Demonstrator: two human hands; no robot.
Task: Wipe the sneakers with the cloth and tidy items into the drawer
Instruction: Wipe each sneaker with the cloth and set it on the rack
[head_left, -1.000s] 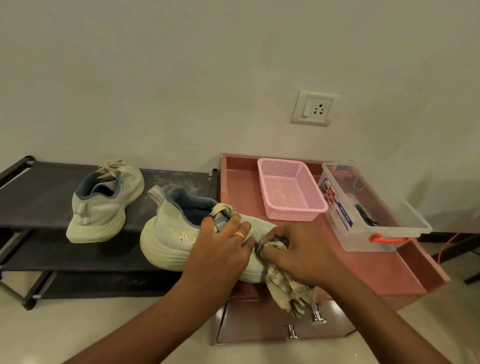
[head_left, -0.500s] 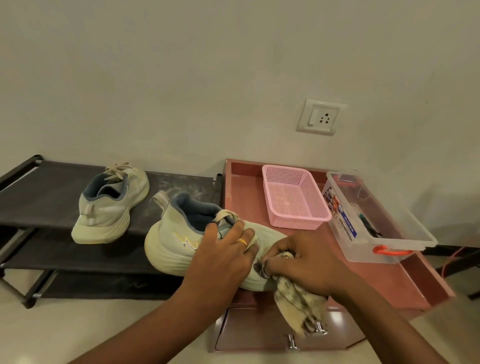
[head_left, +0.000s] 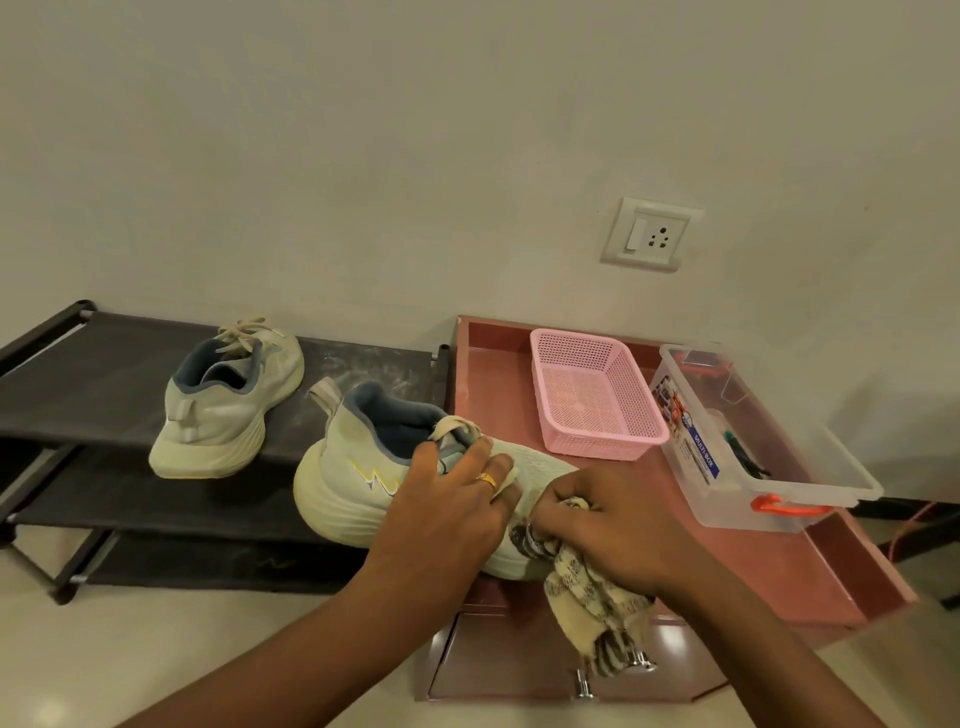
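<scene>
A pale sneaker (head_left: 353, 483) with a blue lining lies between the black rack and the reddish cabinet, toe to the right. My left hand (head_left: 447, 509) grips it over the laces and midfoot. My right hand (head_left: 618, 530) holds a cream patterned cloth (head_left: 587, 587) bunched against the sneaker's toe side; the cloth's tail hangs down over the drawer front (head_left: 519, 665). The second sneaker (head_left: 223, 405) stands on the rack's top shelf, heel toward me. The drawer looks closed, with metal knobs (head_left: 584, 688) showing.
A pink mesh basket (head_left: 597, 400) and a clear plastic box (head_left: 753, 447) with an orange latch sit on the reddish cabinet top (head_left: 779, 561). The black shoe rack (head_left: 78, 374) stands to the left with lower shelves. A wall socket (head_left: 652, 235) is above.
My right hand with the cloth has slid slightly along the sneaker's toe side. The left hand keeps its grip on the sneaker. The camera view has shifted a little.
</scene>
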